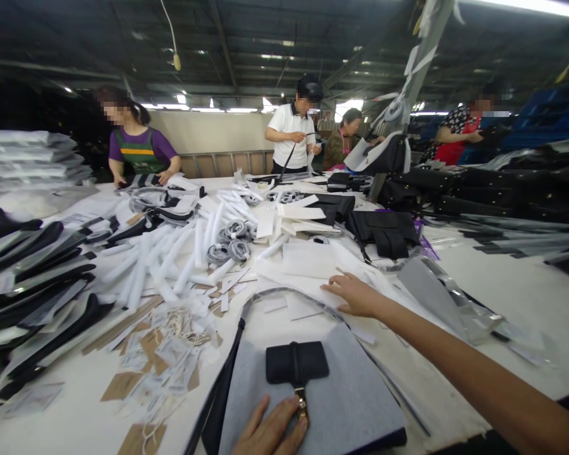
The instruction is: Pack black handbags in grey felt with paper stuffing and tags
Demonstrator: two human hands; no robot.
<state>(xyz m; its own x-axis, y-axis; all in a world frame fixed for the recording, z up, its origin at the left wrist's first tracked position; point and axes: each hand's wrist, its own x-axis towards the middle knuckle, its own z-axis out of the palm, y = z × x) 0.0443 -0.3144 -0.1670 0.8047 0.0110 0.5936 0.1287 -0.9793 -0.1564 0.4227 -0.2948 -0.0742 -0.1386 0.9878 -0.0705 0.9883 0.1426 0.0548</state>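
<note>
A handbag (322,392) lies right in front of me, its front covered by a pale grey sheet. A small black pouch-like piece (296,362) sits on that sheet, with a gold clasp (302,407) hanging below it. My left hand (272,426) rests with outstretched fingers on the bag, the fingertips touching or right beside the clasp. The bag's handle (284,292), in clear wrap, arches away from me. Past it, my right hand (353,294) reaches out over white sheets (308,256), fingers apart, with nothing visible in them.
White paper rolls (171,259) and wrapped coiled straps (234,240) are heaped mid-table. Brown tags and small packets (159,354) lie left of the bag. Stacked black pieces (38,297) line the left side. Black bags (384,230) lie beyond my right hand. Several co-workers stand farther back.
</note>
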